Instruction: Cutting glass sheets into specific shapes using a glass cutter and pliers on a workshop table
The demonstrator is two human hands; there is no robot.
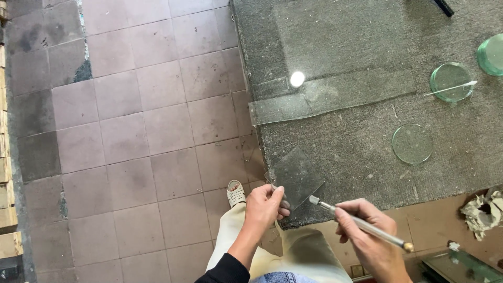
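— What does the left hand (pixel 266 205) have?

— A small piece of clear glass (pixel 295 177), roughly four-sided with a sharp corner. The grip is clamped on its lower left edge, thumb on top and fingers curled below. The piece sits at the near corner of the worktop (pixel 367 63), partly over the edge.

— And the right hand (pixel 367 236)?

— It is closed around a slim metal glass cutter (pixel 361 224), held like a pen. The brass-coloured end points back toward the person, and the cutting head touches or is just beside the lower right edge of the glass piece; I cannot tell which.

— What covers the worktop?

— A grey, worn felt or carpet. A long clear glass strip (pixel 314 102) lies across it further off, its left end sticking out over the edge, with a bright spot of light reflected near it.

— Anything else up there?

— Three round glass discs: one flat disc (pixel 412 143) nearest the hands, a second disc (pixel 450 81) beyond it with a thin sliver of glass lying across it, and a greenish third disc (pixel 492 54) at the right border.

— Below?

— A reddish tiled floor (pixel 131 131), pale trousers and one light shoe (pixel 236 193). A crumpled whitish rag (pixel 482 212) lies at the right.
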